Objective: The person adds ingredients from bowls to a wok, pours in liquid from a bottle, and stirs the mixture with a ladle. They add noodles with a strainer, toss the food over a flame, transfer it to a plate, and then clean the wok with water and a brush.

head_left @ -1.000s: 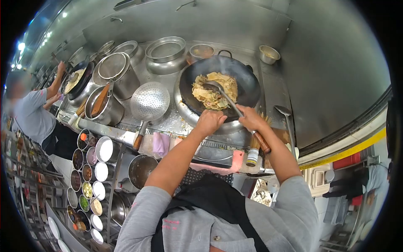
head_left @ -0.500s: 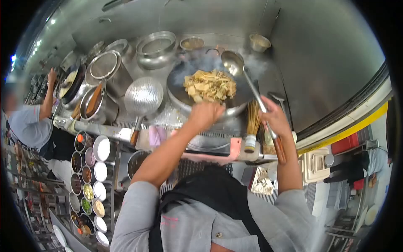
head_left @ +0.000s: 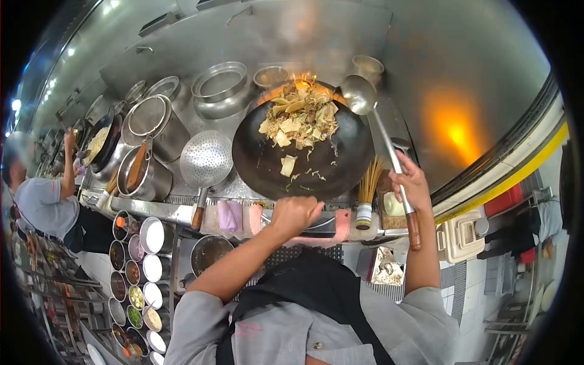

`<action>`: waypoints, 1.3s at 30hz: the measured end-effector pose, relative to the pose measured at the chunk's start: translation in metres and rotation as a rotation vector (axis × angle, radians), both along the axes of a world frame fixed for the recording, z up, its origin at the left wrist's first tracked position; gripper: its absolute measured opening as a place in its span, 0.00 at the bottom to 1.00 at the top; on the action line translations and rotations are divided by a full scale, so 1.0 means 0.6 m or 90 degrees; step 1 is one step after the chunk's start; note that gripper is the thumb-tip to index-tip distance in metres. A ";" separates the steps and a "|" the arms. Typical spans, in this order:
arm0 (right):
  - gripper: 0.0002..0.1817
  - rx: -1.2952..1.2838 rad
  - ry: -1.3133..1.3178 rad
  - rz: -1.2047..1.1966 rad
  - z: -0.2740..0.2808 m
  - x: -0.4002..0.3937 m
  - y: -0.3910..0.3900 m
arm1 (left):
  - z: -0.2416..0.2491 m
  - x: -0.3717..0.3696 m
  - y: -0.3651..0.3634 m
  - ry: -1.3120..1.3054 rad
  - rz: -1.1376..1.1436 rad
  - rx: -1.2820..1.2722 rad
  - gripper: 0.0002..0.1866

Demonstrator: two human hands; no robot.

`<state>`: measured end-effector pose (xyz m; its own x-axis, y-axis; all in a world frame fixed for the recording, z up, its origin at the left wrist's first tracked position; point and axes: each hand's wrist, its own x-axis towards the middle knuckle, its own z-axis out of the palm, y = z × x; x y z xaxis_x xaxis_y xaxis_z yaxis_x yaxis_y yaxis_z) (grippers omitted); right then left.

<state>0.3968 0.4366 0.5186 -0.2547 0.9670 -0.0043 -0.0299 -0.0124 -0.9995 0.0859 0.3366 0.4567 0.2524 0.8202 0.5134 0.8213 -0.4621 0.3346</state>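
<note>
A large black wok (head_left: 255, 164) stands tipped over the burner, its far side in flames. Noodle-like strips and pale flat pieces of food (head_left: 304, 118) are bunched toward that far side, some lifted above the rim. My left hand (head_left: 296, 215) is a closed fist on the wok's near edge; the exact grip spot is hidden under my fingers. In my right hand (head_left: 410, 185) is a long steel ladle (head_left: 360, 94) with a wooden handle end. Its bowl hangs by the wok's far right rim. A bamboo brush (head_left: 370, 185) stands right of the wok.
Left of the wok lie a perforated skimmer (head_left: 207, 158) and steel pots (head_left: 145, 173). A lilac cloth (head_left: 230, 215) hangs on the front ledge. Ingredient bowls (head_left: 153, 267) line the left. Another person (head_left: 45, 201) works at a wok further left. Firelight glows on the right wall.
My left hand has drawn back toward me with the wok. The food has shifted and risen at the far side, and flames have flared up. The ladle has moved slightly right.
</note>
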 end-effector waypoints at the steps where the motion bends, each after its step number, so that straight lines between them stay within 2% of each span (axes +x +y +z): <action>1: 0.37 0.006 -0.001 -0.006 -0.009 0.012 0.008 | 0.012 -0.003 0.012 0.004 0.028 -0.001 0.20; 4: 0.36 0.035 -0.074 -0.062 -0.019 0.019 0.042 | 0.040 -0.028 0.099 -0.038 0.082 -0.020 0.19; 6: 0.36 0.064 -0.154 -0.117 -0.045 0.021 0.084 | 0.001 -0.038 0.139 -0.040 0.083 -0.039 0.18; 10: 0.38 0.185 -0.528 -0.148 -0.098 0.042 0.155 | -0.051 -0.041 0.174 -0.033 0.077 -0.028 0.18; 13: 0.39 0.373 -0.697 -0.223 -0.181 0.073 0.195 | -0.051 -0.038 0.186 -0.027 0.072 -0.041 0.17; 16: 0.38 0.235 -0.774 -0.203 -0.196 0.080 0.191 | -0.047 -0.040 0.183 -0.028 0.057 -0.026 0.16; 17: 0.37 0.140 -0.799 -0.178 -0.165 0.065 0.172 | -0.050 -0.043 0.185 -0.040 0.040 -0.008 0.16; 21: 0.33 0.226 -0.842 -0.207 -0.253 0.110 0.199 | -0.053 -0.046 0.186 -0.026 0.058 -0.041 0.19; 23: 0.30 0.245 -0.870 -0.194 -0.259 0.116 0.194 | -0.049 -0.045 0.184 -0.039 0.059 -0.061 0.19; 26: 0.24 0.432 -0.832 -0.275 -0.220 0.096 0.160 | -0.040 -0.042 0.178 -0.042 0.057 -0.083 0.20; 29: 0.15 0.384 -0.649 -0.138 -0.200 0.074 0.127 | -0.039 -0.042 0.177 -0.033 0.059 -0.095 0.21; 31: 0.09 0.309 -0.425 0.144 -0.190 0.059 0.085 | -0.041 -0.044 0.176 -0.017 0.068 -0.100 0.20; 33: 0.09 0.054 -0.476 0.347 -0.170 0.036 0.026 | -0.045 -0.042 0.177 0.008 0.082 -0.099 0.19; 35: 0.11 -0.087 -0.469 0.436 -0.169 0.014 -0.037 | -0.055 -0.039 0.179 0.028 0.094 -0.056 0.19; 37: 0.12 -0.130 -0.476 0.475 -0.233 0.010 -0.084 | -0.058 -0.035 0.178 0.043 0.106 -0.032 0.18; 39: 0.11 -0.171 -0.556 0.448 -0.318 0.014 -0.122 | -0.058 -0.033 0.176 0.054 0.117 -0.028 0.17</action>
